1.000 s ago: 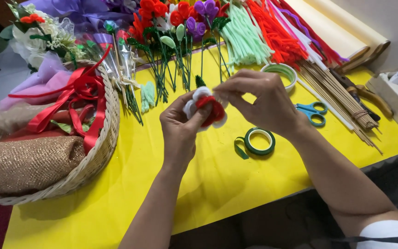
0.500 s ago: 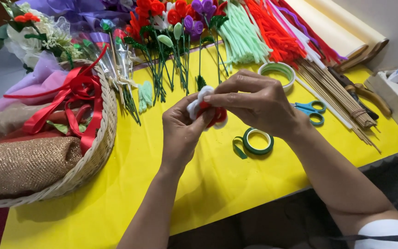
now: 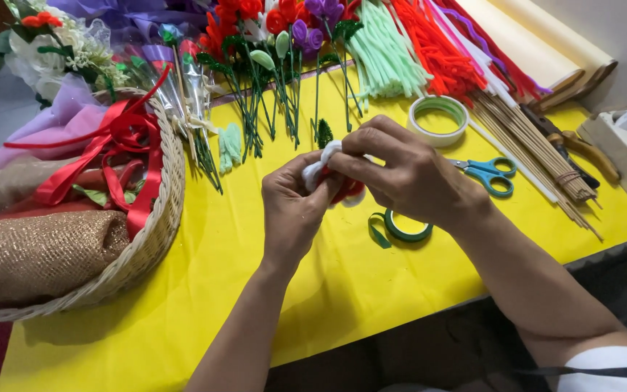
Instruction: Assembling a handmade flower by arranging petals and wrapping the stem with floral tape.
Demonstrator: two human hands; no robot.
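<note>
Both my hands meet above the yellow table (image 3: pixel 183 305), closed on a small red and white pipe-cleaner flower (image 3: pixel 328 170). My left hand (image 3: pixel 292 207) cups it from below, and my right hand (image 3: pixel 408 174) pinches its white top from above. Most of the flower is hidden by my fingers. A green tape roll (image 3: pixel 404 229) with a loose end lies just under my right wrist. Blue-handled scissors (image 3: pixel 489 174) lie to the right of my right hand.
A wicker basket (image 3: pixel 150 239) with burlap, red ribbon and purple wrap stands at left. Finished pipe-cleaner flowers (image 3: pixel 270 65) and bundles of green and red pipe cleaners (image 3: pixel 400 51) lie along the back. A white tape roll (image 3: pixel 438 120), wooden sticks (image 3: pixel 538 156) and paper rolls (image 3: pixel 546 58) sit at right.
My hands have shifted slightly up and closer together around the flower; my right fingers now cover more of it. The things on the table have not moved.
</note>
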